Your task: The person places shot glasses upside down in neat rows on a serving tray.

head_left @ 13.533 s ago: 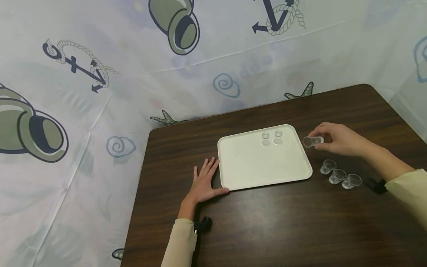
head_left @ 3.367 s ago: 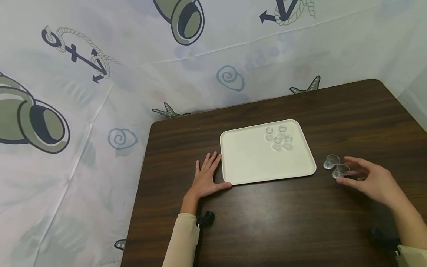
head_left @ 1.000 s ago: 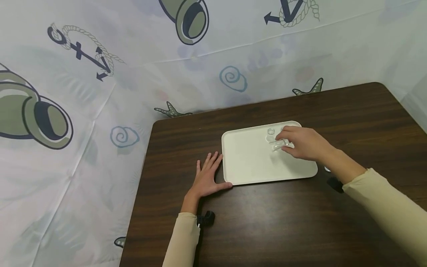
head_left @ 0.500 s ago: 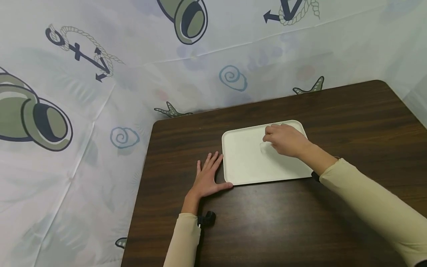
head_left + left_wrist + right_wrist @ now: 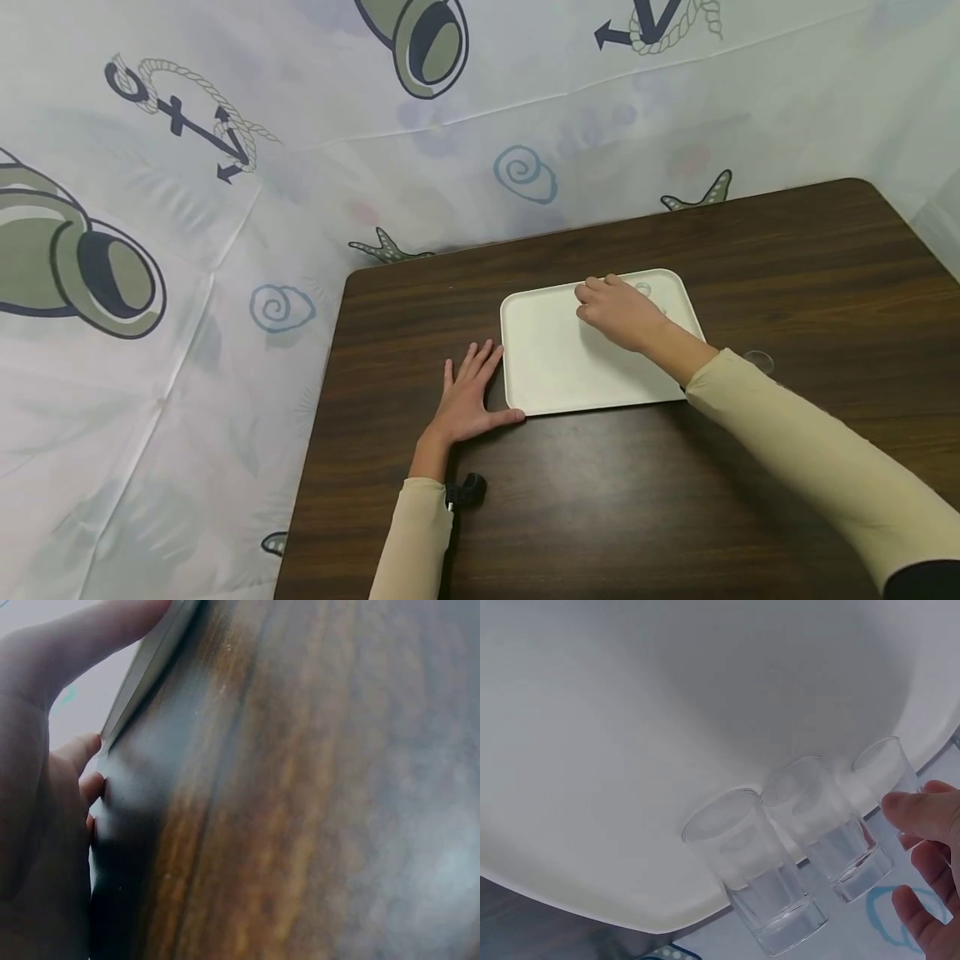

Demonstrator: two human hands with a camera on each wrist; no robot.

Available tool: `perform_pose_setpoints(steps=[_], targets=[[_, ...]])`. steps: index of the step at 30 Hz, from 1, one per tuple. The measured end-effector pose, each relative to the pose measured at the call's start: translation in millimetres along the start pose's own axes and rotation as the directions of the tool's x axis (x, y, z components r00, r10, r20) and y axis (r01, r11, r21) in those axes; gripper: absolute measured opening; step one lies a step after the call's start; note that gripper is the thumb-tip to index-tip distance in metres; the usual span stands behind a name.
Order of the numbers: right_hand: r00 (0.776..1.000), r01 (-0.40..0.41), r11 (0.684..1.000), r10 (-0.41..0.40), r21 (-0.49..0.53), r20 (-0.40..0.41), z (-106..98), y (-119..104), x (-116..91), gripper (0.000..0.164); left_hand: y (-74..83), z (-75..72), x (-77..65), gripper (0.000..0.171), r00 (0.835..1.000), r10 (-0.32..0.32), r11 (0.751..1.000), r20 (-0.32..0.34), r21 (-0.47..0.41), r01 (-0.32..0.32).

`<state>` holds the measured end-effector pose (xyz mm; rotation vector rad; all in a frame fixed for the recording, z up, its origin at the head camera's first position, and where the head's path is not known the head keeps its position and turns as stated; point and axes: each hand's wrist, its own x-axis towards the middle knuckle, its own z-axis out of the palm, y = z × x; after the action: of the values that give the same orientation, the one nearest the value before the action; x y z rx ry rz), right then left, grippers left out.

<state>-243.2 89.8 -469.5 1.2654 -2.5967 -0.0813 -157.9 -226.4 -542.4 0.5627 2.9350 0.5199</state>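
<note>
My left hand (image 5: pixel 465 404) lies with fingers spread along the left edge of a cream tray (image 5: pixel 551 375), thumb at its near corner. In the left wrist view the thumb (image 5: pixel 97 637) touches the tray's rim. My right hand (image 5: pixel 618 312) is over the back of the tray. In the right wrist view its thumb and fingers pinch a clear shot glass (image 5: pixel 881 765), mouth down against the tray. Beside it, two more upside-down shot glasses, a middle one (image 5: pixel 821 817) and an outer one (image 5: pixel 754 870), stand in a row. The hand hides most glasses in the head view.
One shot glass (image 5: pixel 759 361) stands on the dark wooden table (image 5: pixel 600 492) right of the tray, partly hidden by the right sleeve (image 5: pixel 795 442). A patterned cloth wall (image 5: pixel 420 183) rises behind the table. A black wrist camera (image 5: pixel 468 490) sits by the left wrist.
Glasses have gone from the table's right side onto the tray in turn. Over the last second my right hand moved left with another, to the back row. The left hand stayed put.
</note>
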Motion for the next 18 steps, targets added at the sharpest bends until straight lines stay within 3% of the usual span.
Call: perform_pose_setpoints(steps=[8,18], targets=[[0.999,0.034,0.997,-0.034,-0.074,0.005,5.2,1.0,4.8,0.012,1.0,1.7,1.4,0.112,1.000,-0.002,1.000,0.002,-0.003,0.002],[0.999,0.046,0.996,-0.045,-0.080,0.014,8.1,1.1,4.5,0.011,0.0,2.3,1.4,0.112,1.000,-0.010,1.000,0.010,0.015,0.009]])
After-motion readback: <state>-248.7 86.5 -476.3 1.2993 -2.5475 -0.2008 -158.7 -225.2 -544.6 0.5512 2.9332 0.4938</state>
